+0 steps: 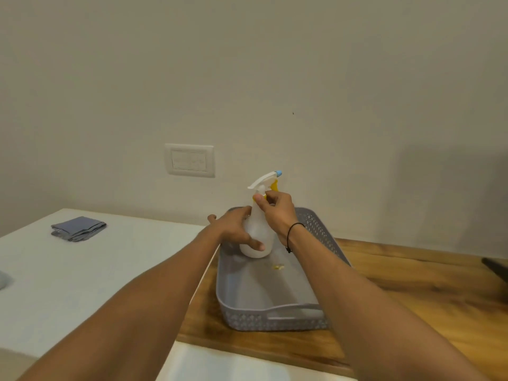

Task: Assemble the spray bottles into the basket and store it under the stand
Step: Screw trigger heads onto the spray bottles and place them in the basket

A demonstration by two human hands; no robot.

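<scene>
A white spray bottle [257, 232] with a yellow trigger and a blue nozzle tip stands upright in the far end of a grey perforated basket [270, 318]. My left hand [233, 229] wraps around the bottle's body from the left. At the bottle's neck, my right hand [275, 209] pinches the yellow collar just under the white spray head [265, 181]. The basket rests on a wooden board [406, 284]. A small yellowish scrap [278, 267] lies on the basket floor.
A folded grey cloth [77, 228] lies on the white surface [82, 270] to the left. A wall socket plate [189, 160] is on the wall behind. A dark object [496, 268] pokes in at the right edge of the board.
</scene>
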